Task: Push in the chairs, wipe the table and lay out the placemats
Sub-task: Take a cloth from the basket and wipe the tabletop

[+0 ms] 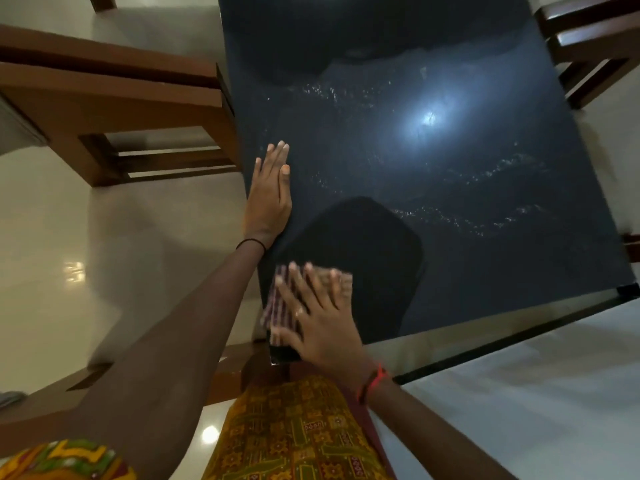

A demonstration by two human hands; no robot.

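Note:
A dark glossy table (433, 202) fills the middle of the head view, with wet streaks shining across its surface. My left hand (270, 192) lies flat on the table's left edge, fingers straight and together. My right hand (318, 317) presses a striped reddish cloth (280, 306) flat against the near left corner of the table, fingers spread; the cloth is blurred by motion. A brown wooden chair (121, 109) stands at the table's left side, its seat tucked against the edge.
A second dark wooden chair (588, 39) stands at the far right corner. A pale glossy tiled floor (86, 271) surrounds the table. Another wooden chair part (225, 372) is near my legs, below the near corner.

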